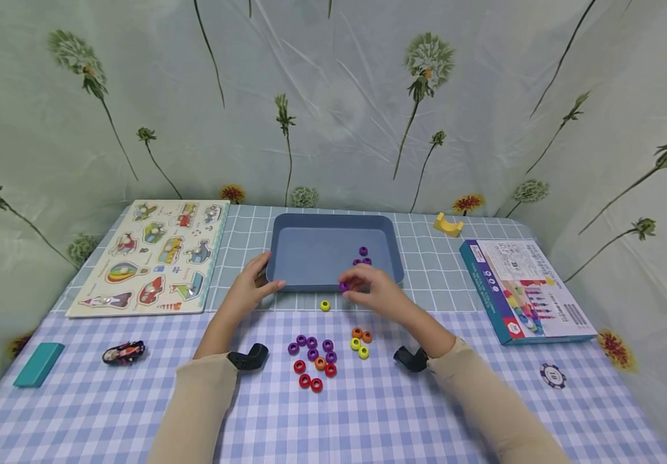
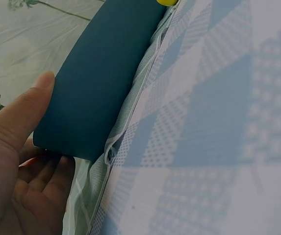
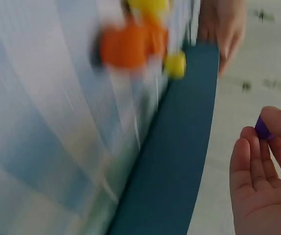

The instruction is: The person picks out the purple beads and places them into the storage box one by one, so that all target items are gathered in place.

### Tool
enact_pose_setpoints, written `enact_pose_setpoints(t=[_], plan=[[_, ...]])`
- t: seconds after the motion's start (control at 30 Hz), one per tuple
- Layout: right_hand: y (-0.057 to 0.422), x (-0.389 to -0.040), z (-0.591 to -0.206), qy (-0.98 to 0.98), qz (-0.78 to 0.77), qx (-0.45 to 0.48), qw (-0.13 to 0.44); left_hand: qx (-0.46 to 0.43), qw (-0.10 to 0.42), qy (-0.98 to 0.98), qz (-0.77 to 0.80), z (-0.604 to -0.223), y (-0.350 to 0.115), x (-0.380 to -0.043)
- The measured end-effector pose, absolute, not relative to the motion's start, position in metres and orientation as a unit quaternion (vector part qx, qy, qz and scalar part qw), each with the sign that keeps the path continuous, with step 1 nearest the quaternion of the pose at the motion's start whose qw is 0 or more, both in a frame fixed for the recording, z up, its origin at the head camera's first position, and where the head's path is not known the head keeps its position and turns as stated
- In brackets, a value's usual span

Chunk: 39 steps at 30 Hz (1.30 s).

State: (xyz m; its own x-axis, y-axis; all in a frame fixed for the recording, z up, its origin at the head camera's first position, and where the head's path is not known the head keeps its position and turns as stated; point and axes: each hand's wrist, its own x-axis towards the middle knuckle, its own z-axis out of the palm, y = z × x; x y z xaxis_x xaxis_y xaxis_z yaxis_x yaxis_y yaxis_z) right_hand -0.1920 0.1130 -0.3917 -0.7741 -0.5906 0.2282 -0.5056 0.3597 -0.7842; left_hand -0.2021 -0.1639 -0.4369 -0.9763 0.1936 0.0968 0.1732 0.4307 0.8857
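Observation:
A purple bead [image 1: 343, 286] is pinched between the thumb and fingertips of my right hand [image 1: 376, 293], over the front rim of a blue-grey tray [image 1: 316, 251]. The right wrist view shows this bead [image 3: 262, 129] partly covered by the thumb. My left hand [image 1: 246, 287] holds the tray's front left corner, its thumb on the front edge in the left wrist view and its other fingers curled at the side. Several purple beads [image 1: 363, 251] lie inside the tray at the right. A lone yellow bead [image 1: 325, 306] sits just in front of the tray.
Purple beads [image 1: 312, 354], red beads [image 1: 305, 381] and an orange bead [image 1: 320, 364] lie between the forearms. Orange beads [image 1: 367, 336] and yellow beads [image 1: 363, 352] are grouped nearby. A puzzle board [image 1: 153, 258] is at left, a flat box [image 1: 527, 290] at right, a yellow arch [image 1: 448, 225] behind.

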Motion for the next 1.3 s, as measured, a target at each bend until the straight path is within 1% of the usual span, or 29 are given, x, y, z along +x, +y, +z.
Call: enact_pose_setpoints(t=[0.07,0.17,0.33,0.43,0.5,0.73,0.8,0.97,1.13,1.23,1.3], plan=[[0.119,-0.208,-0.395,0.825,-0.471,-0.311,0.027,0.108,0.01,0.846,0.521,-0.437,-0.164,-0.202],[0.125,-0.226,-0.397,0.839,-0.478,-0.26,0.024,0.108,0.012,0.848,0.518,-0.436,-0.164,-0.202],[0.131,-0.245,-0.406,0.866,-0.453,-0.197,0.076,0.108,0.013,0.849,0.517,-0.437,-0.163,-0.203],[0.13,-0.251,-0.41,0.876,-0.429,-0.193,0.109,0.108,0.014,0.849,0.517,-0.437,-0.164,-0.203],[0.129,-0.254,-0.412,0.881,-0.412,-0.199,0.121,0.108,0.013,0.849,0.517,-0.437,-0.164,-0.203],[0.122,-0.255,-0.412,0.896,-0.368,-0.216,0.126,0.106,0.014,0.849,0.517,-0.438,-0.165,-0.203],[0.122,-0.254,-0.412,0.893,-0.373,-0.217,0.124,0.104,0.014,0.849,0.519,-0.438,-0.164,-0.203],[0.123,-0.244,-0.405,0.878,-0.412,-0.224,0.095,0.105,0.016,0.85,0.516,-0.438,-0.164,-0.202],[0.117,-0.218,-0.385,0.837,-0.458,-0.29,0.067,0.116,0.005,0.847,0.519,-0.439,-0.165,-0.202],[0.109,-0.194,-0.373,0.809,-0.473,-0.341,0.074,0.123,-0.002,0.845,0.521,-0.438,-0.165,-0.201],[0.104,-0.179,-0.369,0.794,-0.48,-0.359,0.098,0.12,0.0,0.845,0.522,-0.437,-0.165,-0.2]])
